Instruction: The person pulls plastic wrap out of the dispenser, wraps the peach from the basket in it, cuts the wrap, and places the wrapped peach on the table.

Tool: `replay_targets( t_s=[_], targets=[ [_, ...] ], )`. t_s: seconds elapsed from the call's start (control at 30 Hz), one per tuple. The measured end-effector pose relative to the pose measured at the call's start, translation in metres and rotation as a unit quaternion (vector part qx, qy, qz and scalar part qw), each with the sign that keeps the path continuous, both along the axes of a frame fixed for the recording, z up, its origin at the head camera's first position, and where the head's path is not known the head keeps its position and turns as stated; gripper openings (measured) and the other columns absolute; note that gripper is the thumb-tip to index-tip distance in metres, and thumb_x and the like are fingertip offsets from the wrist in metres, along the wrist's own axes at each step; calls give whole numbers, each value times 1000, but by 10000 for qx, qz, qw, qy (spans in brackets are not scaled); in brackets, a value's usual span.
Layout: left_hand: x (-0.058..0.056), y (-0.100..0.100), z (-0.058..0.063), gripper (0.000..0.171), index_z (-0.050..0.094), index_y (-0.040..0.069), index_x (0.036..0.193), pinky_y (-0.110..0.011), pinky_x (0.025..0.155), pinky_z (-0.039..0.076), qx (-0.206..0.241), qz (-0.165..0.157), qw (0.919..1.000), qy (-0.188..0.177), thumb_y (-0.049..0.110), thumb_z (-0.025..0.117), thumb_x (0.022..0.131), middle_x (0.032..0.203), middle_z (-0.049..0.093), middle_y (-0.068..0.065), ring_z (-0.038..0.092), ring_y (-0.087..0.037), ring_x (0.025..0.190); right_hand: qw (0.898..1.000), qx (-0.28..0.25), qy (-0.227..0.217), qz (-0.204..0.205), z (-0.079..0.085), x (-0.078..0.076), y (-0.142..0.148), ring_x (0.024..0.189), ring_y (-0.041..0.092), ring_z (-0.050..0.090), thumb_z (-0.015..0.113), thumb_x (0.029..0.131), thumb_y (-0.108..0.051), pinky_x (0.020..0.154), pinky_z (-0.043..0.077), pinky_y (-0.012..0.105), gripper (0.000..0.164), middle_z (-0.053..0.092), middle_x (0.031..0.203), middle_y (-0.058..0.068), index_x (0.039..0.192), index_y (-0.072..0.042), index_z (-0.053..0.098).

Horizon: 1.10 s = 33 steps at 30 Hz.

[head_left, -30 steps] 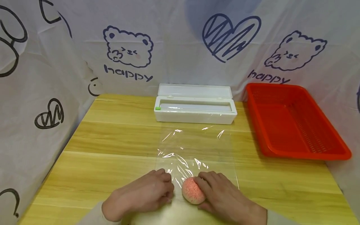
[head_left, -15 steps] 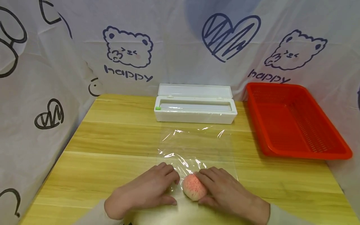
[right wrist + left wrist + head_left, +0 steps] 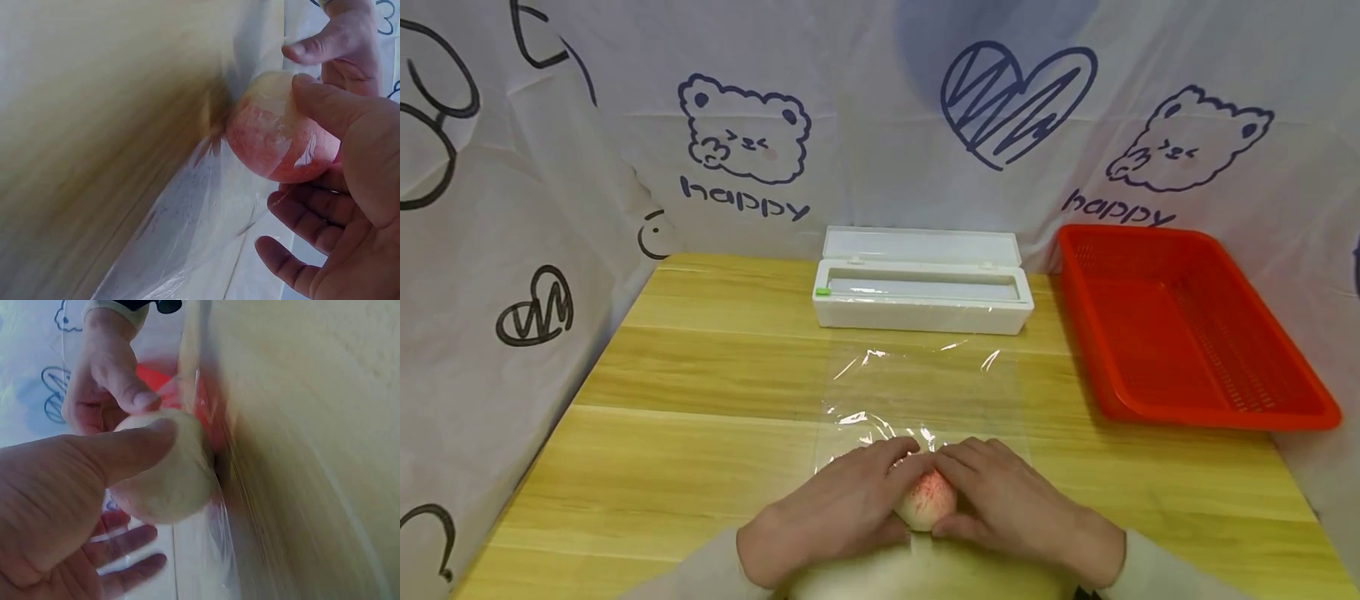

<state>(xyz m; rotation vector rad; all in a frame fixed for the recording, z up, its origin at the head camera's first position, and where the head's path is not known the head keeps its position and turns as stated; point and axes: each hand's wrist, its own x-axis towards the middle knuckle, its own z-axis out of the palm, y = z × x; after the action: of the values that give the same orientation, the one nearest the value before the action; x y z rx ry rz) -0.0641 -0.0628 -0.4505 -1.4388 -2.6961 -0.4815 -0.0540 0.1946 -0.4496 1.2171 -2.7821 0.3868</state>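
A pink and cream peach sits at the near end of a sheet of clear plastic wrap. My left hand holds it from the left, with the thumb across its pale side in the left wrist view. From the right, my right hand grips the same peach, thumb on it and other fingers below it in the right wrist view. Shiny film lies over part of the peach there. In the head view the hands cover the peach's sides.
Behind the wrap stands a white wrap dispenser box with its lid raised, a roll inside and a green slider on its edge. A red plastic basket stands at the right. Printed cloth hangs behind the wooden table.
My left hand has moved right, from beside the peach onto it. The peach has turned and shifted slightly to the right. My right hand has stayed on it throughout.
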Motion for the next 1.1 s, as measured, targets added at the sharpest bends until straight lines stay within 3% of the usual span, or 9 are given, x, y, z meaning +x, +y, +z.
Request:
replay_targets(
  t_s=[0.13,0.3,0.53,0.67,0.77,0.87,1.0,1.1],
  targets=[
    [-10,-2,-2,62,54,20,148,-30,102,55,219,-179,9989,-367,41,78,96,134,64,5,65,-11,121,9981,-120,-605,-21,3,-6,2,123,12,61,74,92,-60,104,50,45,64,67,133,-10,141,-20,63],
    [-22,-5,1,54,59,20,145,-28,107,52,406,-332,9927,-1089,37,75,97,137,66,8,64,-7,125,9905,-323,-1339,-38,3,-17,8,128,13,59,74,93,-58,111,48,47,64,65,140,-12,145,-22,61],
    [-37,-2,6,52,62,21,146,-27,106,52,252,-230,9853,-1672,31,78,97,136,69,9,65,-5,123,9737,-683,-2175,-50,-1,-30,16,131,14,59,67,100,-56,111,51,44,56,63,142,-13,147,-26,61],
    [-44,-1,6,50,65,21,143,-23,97,53,351,-54,9757,-2163,34,78,97,131,71,11,66,0,112,9671,-791,-2414,-161,-2,-34,19,133,15,60,63,103,-53,111,51,46,53,63,143,-11,148,-25,61],
    [-49,-2,5,49,67,19,141,-20,88,54,444,62,9676,-2486,35,78,96,123,74,10,66,2,99,9766,-932,-1904,-375,1,-33,20,125,15,64,65,104,-45,105,55,46,47,68,137,-6,143,-19,64],
    [-52,-1,5,47,68,17,139,-19,86,54,509,93,9609,-2719,35,78,97,117,75,9,65,2,95,9840,-1492,-808,-550,5,-28,16,107,11,67,73,101,-32,92,59,40,32,73,119,-5,129,-16,72],
    [-58,2,7,45,69,17,138,-20,87,55,480,190,9533,-2975,36,77,97,116,75,9,67,2,98,9762,-2041,717,-124,8,-15,3,94,12,66,71,102,-27,86,55,33,16,73,102,-5,111,-15,75],
    [-61,3,8,48,68,17,139,-21,89,56,408,319,9471,-3167,39,77,97,118,76,9,68,1,101,9742,-1674,1495,225,2,-4,-6,94,16,65,57,109,-38,87,51,35,30,71,102,-3,108,-12,73]
  ],
)
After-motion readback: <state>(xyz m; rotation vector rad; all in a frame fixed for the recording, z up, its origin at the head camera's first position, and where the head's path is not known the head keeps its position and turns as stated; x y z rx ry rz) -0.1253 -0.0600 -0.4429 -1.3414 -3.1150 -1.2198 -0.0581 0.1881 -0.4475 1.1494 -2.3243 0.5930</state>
